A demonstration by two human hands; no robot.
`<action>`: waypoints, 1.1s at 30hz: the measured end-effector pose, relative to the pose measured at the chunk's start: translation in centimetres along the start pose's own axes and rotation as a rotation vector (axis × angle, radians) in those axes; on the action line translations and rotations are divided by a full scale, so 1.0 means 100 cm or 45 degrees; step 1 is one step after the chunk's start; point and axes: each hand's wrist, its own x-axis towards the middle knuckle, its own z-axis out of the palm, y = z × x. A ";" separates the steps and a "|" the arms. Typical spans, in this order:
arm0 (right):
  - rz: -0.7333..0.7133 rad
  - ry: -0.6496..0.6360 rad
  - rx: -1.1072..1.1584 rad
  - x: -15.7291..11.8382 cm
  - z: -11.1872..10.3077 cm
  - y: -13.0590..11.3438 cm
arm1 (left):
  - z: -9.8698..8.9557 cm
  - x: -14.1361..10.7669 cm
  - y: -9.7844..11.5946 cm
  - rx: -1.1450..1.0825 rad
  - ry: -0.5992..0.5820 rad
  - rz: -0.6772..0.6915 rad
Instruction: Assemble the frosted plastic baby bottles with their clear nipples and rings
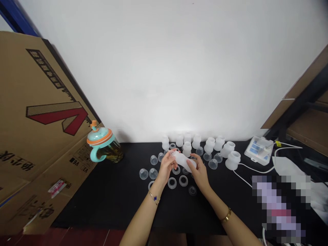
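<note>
A frosted white bottle (182, 161) is held tilted above the black table, its neck end pointing left. My right hand (199, 171) wraps around the wide lower part of the bottle. At the neck end, my left hand (167, 164) is closed around a small clear cap (172, 153); whether the cap sits fully on the neck I cannot tell. Below the hands lie translucent rings, including one ring (172, 183) and another ring (183, 181). Clear domed caps lie to the left, such as one domed cap (144, 174), and more are partly hidden behind my hands.
Several white bottles stand along the wall, the nearest bottle (233, 160) at right. A teal-lidded jug (105, 145) stands left beside a large cardboard box (38, 136). On the right are a white box (259, 150), a white cable (256, 171) and a blurred-out object (278, 208).
</note>
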 end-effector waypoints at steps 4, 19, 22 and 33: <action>-0.103 0.023 -0.027 0.000 -0.001 -0.002 | 0.000 0.001 -0.002 0.008 0.033 0.019; -0.235 -0.156 -0.184 -0.004 0.005 0.003 | 0.000 0.002 0.001 -0.070 0.152 0.054; -0.247 -0.122 -0.182 -0.005 0.006 0.005 | 0.001 0.001 0.001 -0.078 0.144 0.055; -0.304 -0.067 -0.234 -0.004 -0.001 -0.012 | 0.000 0.003 0.000 -0.138 0.144 0.013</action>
